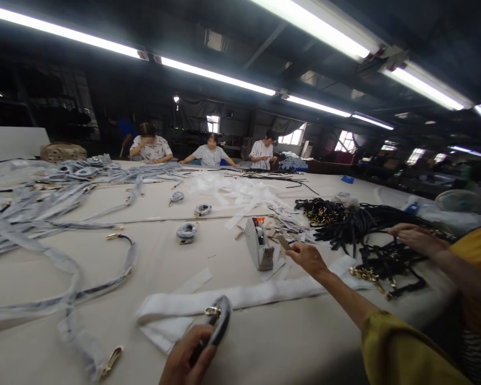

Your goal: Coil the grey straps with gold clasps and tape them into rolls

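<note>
No lettering I can read here
I can make out no word, number, brand or sign on the small card in my right hand, the tape dispenser, the scattered paper slips or the wrapped coil in my left hand; any print is too small or blurred.

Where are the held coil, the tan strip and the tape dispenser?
Coil (223, 321): head view, on the upright ring's wrapped outer side.
Tan strip (283, 242): head view, on its flat face, beyond the fingertips.
Tape dispenser (255, 249): head view, on its grey body.
</note>
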Available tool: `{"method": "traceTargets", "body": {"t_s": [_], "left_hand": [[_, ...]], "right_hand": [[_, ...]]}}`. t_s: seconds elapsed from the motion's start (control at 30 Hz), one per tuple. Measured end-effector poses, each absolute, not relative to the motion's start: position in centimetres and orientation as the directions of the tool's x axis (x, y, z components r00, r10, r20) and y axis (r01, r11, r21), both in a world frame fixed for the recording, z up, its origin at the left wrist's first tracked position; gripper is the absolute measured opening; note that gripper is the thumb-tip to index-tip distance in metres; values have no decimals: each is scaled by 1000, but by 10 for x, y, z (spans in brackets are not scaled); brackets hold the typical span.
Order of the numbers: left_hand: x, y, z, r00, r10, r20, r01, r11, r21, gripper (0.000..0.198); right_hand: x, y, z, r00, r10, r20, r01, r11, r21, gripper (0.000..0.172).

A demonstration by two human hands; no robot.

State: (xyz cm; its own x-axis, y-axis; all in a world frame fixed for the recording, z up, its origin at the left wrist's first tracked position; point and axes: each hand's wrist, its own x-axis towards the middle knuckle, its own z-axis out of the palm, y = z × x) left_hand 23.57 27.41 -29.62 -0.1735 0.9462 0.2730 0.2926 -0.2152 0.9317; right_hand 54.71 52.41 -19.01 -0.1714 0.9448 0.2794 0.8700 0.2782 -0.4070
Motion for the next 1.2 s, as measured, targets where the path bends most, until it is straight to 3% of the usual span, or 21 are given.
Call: {"method": "traceTargets", "body": {"t_s": [0.13, 0.27, 0.37, 0.53, 0.63, 0.77, 0.9, 1.03, 1.2], "left_hand": [[236, 269, -274, -126, 991, -48, -81, 38, 996, 48], [245, 264, -249, -141, 988, -63, -340, 11, 940, 42], [252, 264, -238, -123, 990, -63, -461, -1, 887, 37], [264, 263, -241, -70, 998, -8, -465, -25, 885, 33], [268, 263, -244, -72, 997, -19, -454, -16, 891, 49], [266, 263, -240, -87, 996, -11, -437, -28, 899, 72], [265, 264, -236, -54, 998, 12, -257, -26, 966, 43], [270, 267, -233, -110, 993, 43, -180, -62, 982, 36], [269, 272, -234, -59, 998, -39, -210, 26, 977, 34]], "right_hand": [[524, 478, -179, -270, 950, 159, 711, 308, -632, 32], [494, 417, -182, -459, 883, -97, 414, 116, -903, 43], [474, 380, -184, -559, 798, -227, 377, 1, -926, 39], [444, 346, -183, -661, 737, -139, 362, 151, -920, 29], [432, 338, -184, -700, 710, -73, 276, 175, -945, 27], [426, 334, -188, -723, 689, -49, 130, 66, -989, 29], [431, 335, -198, -712, 689, -135, 71, -120, -990, 31], [437, 336, -213, -565, 784, -258, -77, -361, -929, 28], [442, 327, -220, -487, 857, -169, -25, -207, -978, 25]]}}
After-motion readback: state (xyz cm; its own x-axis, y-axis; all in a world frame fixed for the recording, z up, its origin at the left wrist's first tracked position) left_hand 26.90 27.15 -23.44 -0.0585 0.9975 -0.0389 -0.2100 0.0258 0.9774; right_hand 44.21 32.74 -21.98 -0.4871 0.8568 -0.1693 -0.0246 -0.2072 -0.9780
